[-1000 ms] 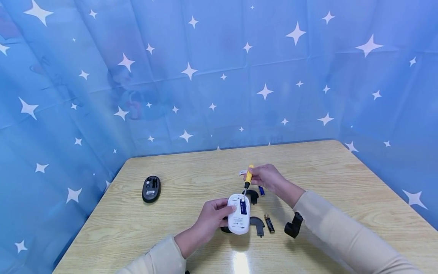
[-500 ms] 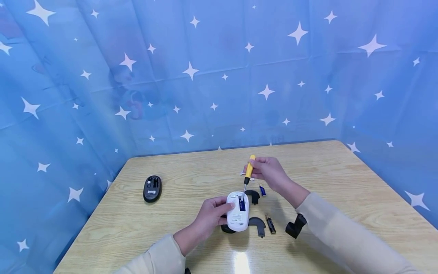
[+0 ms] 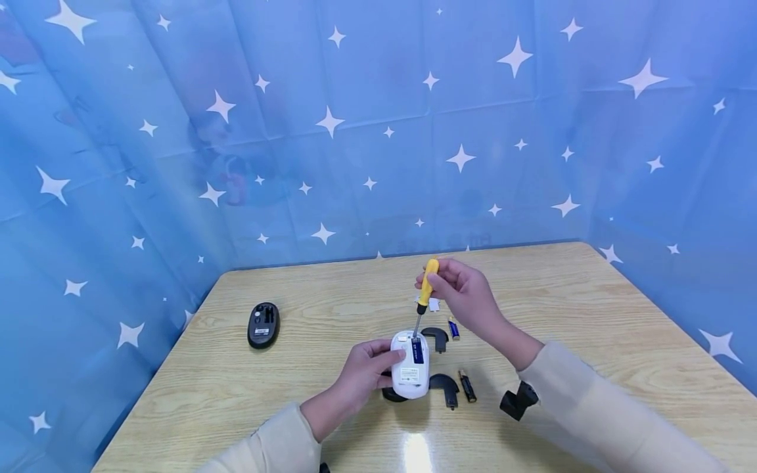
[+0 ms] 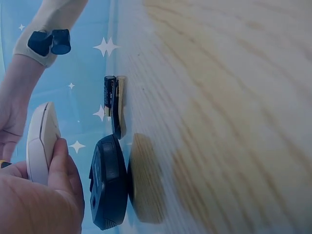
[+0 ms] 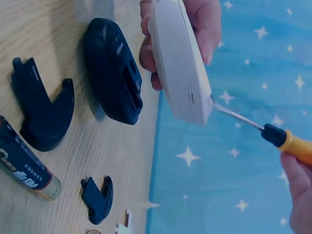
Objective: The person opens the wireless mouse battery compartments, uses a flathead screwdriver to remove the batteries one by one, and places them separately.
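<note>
My left hand (image 3: 365,369) grips a white computer mouse (image 3: 408,381) by its left side, lifted off the table with the underside facing up. A dark blue battery (image 3: 418,351) sits in its slot. From the far side, my right hand (image 3: 470,299) holds a screwdriver (image 3: 430,276) by its yellow handle. Its metal shaft slopes down to the far end of the battery slot. In the right wrist view, the shaft (image 5: 239,117) meets the end of the white mouse; the exact contact of the tip is hidden.
A black mouse (image 3: 393,395) lies below the white one, another black mouse (image 3: 263,326) at the left. To the right are two dark curved covers (image 3: 447,389) (image 3: 437,337), a black battery (image 3: 467,386), a blue battery (image 3: 453,328) and a small white piece (image 3: 434,305).
My right hand has moved farther away with the screwdriver, whose tip shifted toward the slot's far end. The white mouse moved slightly; my left hand keeps its grip.
</note>
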`<state>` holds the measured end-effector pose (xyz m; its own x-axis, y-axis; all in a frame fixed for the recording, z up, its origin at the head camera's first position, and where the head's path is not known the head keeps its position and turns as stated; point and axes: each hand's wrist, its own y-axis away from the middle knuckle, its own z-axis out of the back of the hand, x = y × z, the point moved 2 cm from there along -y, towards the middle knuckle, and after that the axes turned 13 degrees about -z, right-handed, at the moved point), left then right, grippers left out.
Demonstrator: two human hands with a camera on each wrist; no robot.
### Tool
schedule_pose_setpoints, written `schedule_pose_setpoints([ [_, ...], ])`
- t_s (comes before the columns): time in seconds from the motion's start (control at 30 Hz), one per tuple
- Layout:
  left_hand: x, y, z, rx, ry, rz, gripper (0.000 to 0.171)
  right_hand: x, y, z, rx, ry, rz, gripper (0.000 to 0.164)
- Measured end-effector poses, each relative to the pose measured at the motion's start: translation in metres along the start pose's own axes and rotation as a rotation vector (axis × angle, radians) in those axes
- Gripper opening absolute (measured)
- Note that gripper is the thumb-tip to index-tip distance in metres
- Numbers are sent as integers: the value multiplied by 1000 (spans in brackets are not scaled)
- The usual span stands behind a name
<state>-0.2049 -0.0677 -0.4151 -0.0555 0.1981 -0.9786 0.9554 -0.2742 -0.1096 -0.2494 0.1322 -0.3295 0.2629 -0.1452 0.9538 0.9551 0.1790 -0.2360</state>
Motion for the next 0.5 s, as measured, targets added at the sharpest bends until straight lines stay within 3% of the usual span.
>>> schedule_pose_setpoints([
  [0.2, 0, 0, 1, -10, -9, 9, 36, 10, 13, -8, 34, 144, 334, 15],
  [0.3, 0, 0, 0, -11, -6, 6, 36, 20, 20, -13, 29, 173, 414, 17],
  [0.4, 1, 1, 0, -12, -14, 2, 35, 20, 19, -13, 29, 140, 337, 13],
  [0.5, 3, 2, 0, -12, -17, 0, 35, 8, 12, -9, 38, 60, 156, 16],
])
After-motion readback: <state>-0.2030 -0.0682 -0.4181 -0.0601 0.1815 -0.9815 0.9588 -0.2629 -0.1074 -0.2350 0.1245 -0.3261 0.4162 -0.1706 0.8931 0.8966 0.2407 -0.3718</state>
